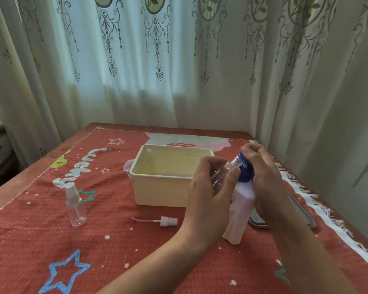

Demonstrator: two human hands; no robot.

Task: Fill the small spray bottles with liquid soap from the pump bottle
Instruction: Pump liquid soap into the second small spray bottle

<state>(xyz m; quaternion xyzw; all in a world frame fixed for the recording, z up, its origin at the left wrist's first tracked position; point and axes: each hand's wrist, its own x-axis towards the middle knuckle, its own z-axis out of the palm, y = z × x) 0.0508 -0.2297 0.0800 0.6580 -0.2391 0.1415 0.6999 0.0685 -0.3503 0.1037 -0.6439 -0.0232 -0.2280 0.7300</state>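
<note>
Two small clear bottles, capped spray bottle (75, 205) at left, open spray bottle (220, 175) at right, one loose spray head (168, 221), one pump bottle (240, 209), one cream tub (157, 192), one grey tray (257, 222), two hands, left hand (208, 189), right hand (263, 179).

Red cloth (40, 240) is covering the table, carrying white speckles and lettering, a blue star (67, 272) in outline near its front left corner and a green star (87, 195) toward its left edge; a white fringe (327, 215) is running along its right edge. A plain cream box (157, 192) is sitting at the centre. The pump bottle (240, 211) is showing a white body under a blue pump (245, 172). The spray bottle (75, 206) by the left edge and the second spray bottle (221, 177) at the pump are appearing clear; the loose spray head (168, 221) is showing white. The pale curtain (179, 71) is displaying grey-green floral embroidery.
</note>
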